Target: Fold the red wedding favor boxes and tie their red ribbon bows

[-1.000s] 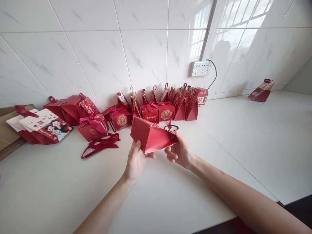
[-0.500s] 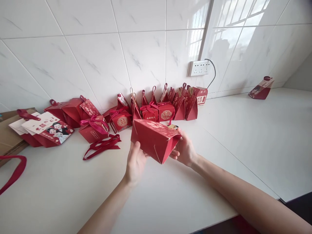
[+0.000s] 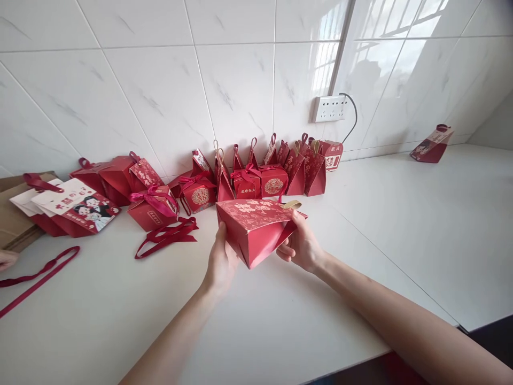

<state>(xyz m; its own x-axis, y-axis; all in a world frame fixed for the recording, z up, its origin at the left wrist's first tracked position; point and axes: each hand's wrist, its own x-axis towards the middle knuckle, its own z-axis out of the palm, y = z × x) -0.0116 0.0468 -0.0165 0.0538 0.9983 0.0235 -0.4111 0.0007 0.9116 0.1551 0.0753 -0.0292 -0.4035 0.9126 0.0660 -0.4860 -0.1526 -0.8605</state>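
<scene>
I hold a red paper gift box [image 3: 256, 230] with a pale printed pattern above the white counter [image 3: 280, 321]. My left hand [image 3: 222, 262] grips its left end, thumb on the front face. At the box's right end my right hand [image 3: 300, 243] clasps it, where a tan loop handle [image 3: 290, 205] sticks out. The patterned face points up and away from me, and a folded corner points down toward me.
A row of red gift boxes [image 3: 256, 174] with ribbons lines the tiled wall. More red boxes and printed cards [image 3: 76, 206] lie at left, with loose dark red ribbons [image 3: 166, 238]. Another person's fingers [image 3: 7, 259] show at the far left. One lone box [image 3: 433, 144] sits at right.
I have turned the box in both hands, so its patterned face now points up. A long ribbon has slid into view on the counter at left, along with another person's fingers.
</scene>
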